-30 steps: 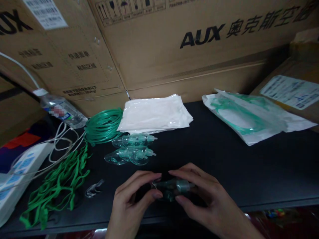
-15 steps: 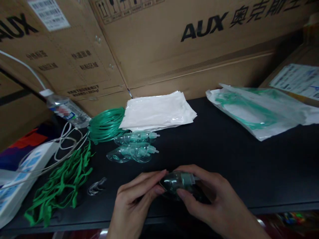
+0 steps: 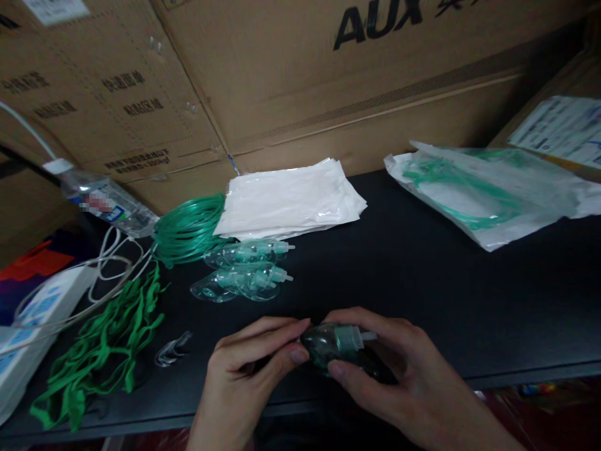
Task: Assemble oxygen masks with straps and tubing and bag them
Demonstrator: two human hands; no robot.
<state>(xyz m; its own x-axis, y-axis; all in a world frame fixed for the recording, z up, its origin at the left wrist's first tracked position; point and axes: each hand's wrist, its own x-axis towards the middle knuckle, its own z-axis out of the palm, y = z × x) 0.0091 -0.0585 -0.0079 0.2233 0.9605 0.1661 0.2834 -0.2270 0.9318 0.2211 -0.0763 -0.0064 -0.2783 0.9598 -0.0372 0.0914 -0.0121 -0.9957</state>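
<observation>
A clear green mask (image 3: 320, 341) is held up near the middle of the front edge of the bench (image 3: 446, 294), between the person's 2 hands. The left hand (image 3: 235, 363) has its fingers drawn narrow, index finger and thumb pinching the mask's left end. The right hand (image 3: 416, 369) curls around the other end, its thumb on the near side and its fingers on the far side; the pale connector (image 3: 350, 339) points right, toward the right palm. Whether the mask touches the bench cannot be told.

Farther from the front edge, left of the bench's middle, lie 2 small groups of clear masks (image 3: 241, 282), their spouts facing right. A stack of white packets (image 3: 288, 200) lies just behind them at the back edge, with a coil of green tubing (image 3: 188, 232) touching its left side. Toward the front left corner, green straps (image 3: 106, 344) lie in a tangle, with some thin clear strips (image 3: 173, 349) just to their right. A white power strip (image 3: 51, 300) runs along the left edge, and a plastic bottle (image 3: 134, 213) stands tilted near the back left corner. Toward the back right corner lies a clear-fronted packet (image 3: 474, 207) containing green tubing.
</observation>
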